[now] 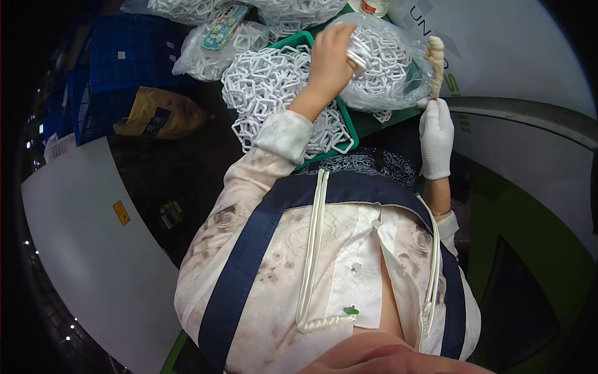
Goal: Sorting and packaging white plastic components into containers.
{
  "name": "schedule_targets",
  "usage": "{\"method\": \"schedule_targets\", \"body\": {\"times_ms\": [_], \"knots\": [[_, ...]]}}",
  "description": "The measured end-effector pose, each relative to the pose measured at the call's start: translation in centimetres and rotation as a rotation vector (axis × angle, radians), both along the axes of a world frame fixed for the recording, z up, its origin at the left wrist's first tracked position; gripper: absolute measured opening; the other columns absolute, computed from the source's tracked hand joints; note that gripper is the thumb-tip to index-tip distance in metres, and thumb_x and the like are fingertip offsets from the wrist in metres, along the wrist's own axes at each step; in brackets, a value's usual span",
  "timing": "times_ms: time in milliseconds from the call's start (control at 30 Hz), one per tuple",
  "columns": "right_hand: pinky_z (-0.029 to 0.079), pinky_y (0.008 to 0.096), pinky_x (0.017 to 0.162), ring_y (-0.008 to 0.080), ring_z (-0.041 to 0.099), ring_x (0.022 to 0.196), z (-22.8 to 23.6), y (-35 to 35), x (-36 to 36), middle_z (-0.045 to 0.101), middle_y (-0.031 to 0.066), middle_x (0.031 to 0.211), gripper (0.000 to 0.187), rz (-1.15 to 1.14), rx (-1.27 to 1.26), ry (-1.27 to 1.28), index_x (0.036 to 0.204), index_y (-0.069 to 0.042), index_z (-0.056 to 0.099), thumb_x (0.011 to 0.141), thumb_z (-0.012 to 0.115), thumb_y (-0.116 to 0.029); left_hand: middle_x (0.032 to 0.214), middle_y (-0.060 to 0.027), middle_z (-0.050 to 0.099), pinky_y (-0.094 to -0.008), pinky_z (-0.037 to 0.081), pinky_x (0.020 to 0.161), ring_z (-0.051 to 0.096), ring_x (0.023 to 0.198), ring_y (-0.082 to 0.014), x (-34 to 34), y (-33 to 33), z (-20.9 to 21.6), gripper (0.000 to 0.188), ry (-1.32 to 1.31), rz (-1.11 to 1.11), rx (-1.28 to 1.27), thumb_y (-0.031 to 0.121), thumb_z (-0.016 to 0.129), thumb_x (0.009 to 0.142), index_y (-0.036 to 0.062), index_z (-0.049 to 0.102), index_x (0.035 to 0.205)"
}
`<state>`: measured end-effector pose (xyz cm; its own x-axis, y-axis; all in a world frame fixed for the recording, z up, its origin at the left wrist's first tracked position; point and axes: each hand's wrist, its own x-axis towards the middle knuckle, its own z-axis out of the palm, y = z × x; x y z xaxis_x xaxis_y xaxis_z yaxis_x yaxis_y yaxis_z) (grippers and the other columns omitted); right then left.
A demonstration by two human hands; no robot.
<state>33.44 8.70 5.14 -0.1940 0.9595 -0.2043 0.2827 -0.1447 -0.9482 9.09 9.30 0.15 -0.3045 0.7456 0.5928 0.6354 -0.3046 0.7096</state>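
We note the bare left hand point(332, 61), upper centre, curled around white angular plastic links point(359, 53) at the clear plastic bag's point(416, 86) left side. The gloved right hand point(437, 138) is nearer the upright, knobbly cream piece point(436, 59), fingers together; grip unclear.

You wear a pale floral shirt point(280, 274) with a white cuff point(284, 137). Navy straps point(238, 283) cross it. A white glove point(437, 146) covers your right hand point(438, 134).

Smooth plastic links point(268, 81); glossy clear plastic bag point(420, 86); matt, seemingly knitted cloth glove point(437, 136).
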Motion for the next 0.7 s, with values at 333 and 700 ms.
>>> {"method": "schedule_targets", "body": {"times_ms": [333, 700], "knots": [[0.047, 0.038, 0.075, 0.0292, 0.061, 0.075, -4.6, 1.8, 3.1, 0.062, 0.0187, 0.083, 0.032, 0.201, -0.1, -0.412, 0.105, -0.002, 0.065, 0.101, 0.045, -0.026, 0.128, -0.0036, 0.06, -0.0472, 0.042, 0.098, 0.052, 0.121, -0.0286, 1.8, 1.6, -6.0, 0.034, 0.786, -0.218, -0.687, 0.025, 0.068, 0.084, 0.0219, 0.069, 0.117], [0.033, 0.0253, 0.056, 0.0063, 0.037, 0.059, -5.0, 1.6, 4.3, 0.039, -0.0034, 0.065, 0.029, 0.089, -0.067, -0.274, 0.103, -0.003, 0.066, 0.103, 0.045, -0.022, 0.152, -0.0098, 0.043, -0.0733, 0.014, 0.111, 0.028, 0.144, -0.0451, 5.2, 3.2, -5.4, 0.07, 0.83, -0.32, -0.812, 0.044, 0.067, 0.085, 0.0189, 0.045, 0.147]]}}
